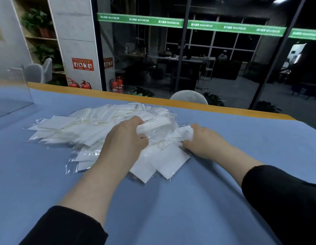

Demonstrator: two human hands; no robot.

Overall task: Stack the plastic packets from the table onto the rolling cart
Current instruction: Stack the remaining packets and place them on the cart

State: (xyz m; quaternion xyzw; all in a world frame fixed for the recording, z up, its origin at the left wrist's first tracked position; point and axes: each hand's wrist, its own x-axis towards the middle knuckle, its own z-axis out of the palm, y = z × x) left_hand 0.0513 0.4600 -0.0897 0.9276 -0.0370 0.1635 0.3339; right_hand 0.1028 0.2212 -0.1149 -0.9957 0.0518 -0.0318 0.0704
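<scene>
Head view, near to far. Lower frame: bare blue desk (153, 209) surface lies open between two black sleeves (286, 200) at the lower left and lower right corners. Centre: the left hand (125, 137) curls its fingers around a bunch of plastic packets (153, 126) lifted slightly above the pile; the right hand (203, 140) grips crumpled packets at the pile's right edge. Loose white packets in clear plastic spread over the desk from centre towards the left, several lying flat just below the hands. Open blue surface remains to the right of the pile and along the left edge. Upper left: a clear acrylic panel (12, 92) stands on the desk. Beyond the desk's orange far edge (153, 98): a pale chair back (189, 97), red fire extinguishers (116, 84) and dark glass walls.
</scene>
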